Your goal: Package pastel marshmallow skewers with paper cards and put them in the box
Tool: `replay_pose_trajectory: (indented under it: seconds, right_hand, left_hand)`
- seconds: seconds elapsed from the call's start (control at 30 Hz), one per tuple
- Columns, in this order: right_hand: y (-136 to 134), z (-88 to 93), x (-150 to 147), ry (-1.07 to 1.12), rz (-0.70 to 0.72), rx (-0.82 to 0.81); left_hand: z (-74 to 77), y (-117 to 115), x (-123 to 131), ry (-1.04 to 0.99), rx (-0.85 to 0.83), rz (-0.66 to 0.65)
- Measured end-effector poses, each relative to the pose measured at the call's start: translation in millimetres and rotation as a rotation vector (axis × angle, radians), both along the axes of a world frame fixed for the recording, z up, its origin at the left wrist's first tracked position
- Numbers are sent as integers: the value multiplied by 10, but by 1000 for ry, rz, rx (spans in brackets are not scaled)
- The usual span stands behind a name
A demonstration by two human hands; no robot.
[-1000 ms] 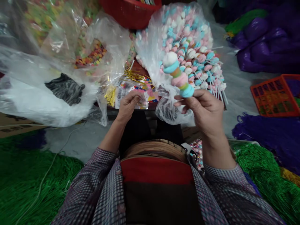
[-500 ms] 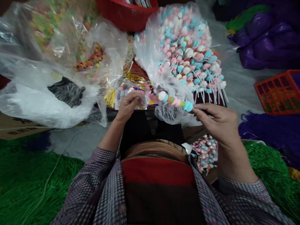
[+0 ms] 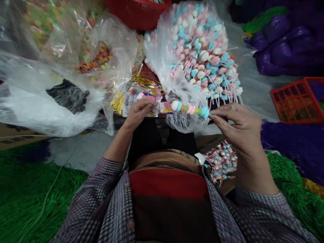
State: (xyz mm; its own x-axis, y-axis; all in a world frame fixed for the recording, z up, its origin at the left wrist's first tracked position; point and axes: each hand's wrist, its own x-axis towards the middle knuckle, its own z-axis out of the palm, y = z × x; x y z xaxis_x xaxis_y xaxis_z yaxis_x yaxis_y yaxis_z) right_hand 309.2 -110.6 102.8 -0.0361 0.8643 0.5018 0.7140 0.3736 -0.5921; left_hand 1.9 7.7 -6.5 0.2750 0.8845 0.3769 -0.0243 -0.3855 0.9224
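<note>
My right hand [image 3: 236, 123] pinches the stick end of a candy skewer [image 3: 188, 108] with white, blue, orange, pink and green pieces, held level and pointing left. My left hand [image 3: 139, 111] is closed on a small printed clear wrapper [image 3: 149, 98] at the table's near edge; the skewer's tip is close to it. Behind the skewer a big clear bag [image 3: 197, 57] holds many pink, blue and white candy skewers with sticks poking out.
More clear bags of coloured ring candy [image 3: 98, 60] lie at the left, over a white bag [image 3: 32, 108]. Gold twist ties [image 3: 118, 103] lie by the wrappers. A red basket [image 3: 136, 11] stands behind, an orange crate [image 3: 297, 101] at right. Wrapped skewers [image 3: 222, 160] sit by my right knee.
My right hand has swung the skewer from upright in front of the big bag down to level, its tip now toward my left hand's wrapper. The left hand has stayed put.
</note>
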Motion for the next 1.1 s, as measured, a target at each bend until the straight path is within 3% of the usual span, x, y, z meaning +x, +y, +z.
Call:
replay_pose_trajectory:
  seconds: [0.4,0.7,0.83,1.1]
  right_hand:
    - [5,-128,19,-371,-97,109]
    - [77,-331,27,-396,15,41]
    - [93,-431,0,-279,76,2]
    - [54,-460,-183,209,13,-164]
  left_hand:
    - [186,-5,-67,272,71,-51]
    - [382,-71,-67,291,-85,-176]
    - [455,-102,-25,222,-194,-261]
    - [787,-154,83,-286,-624,-330]
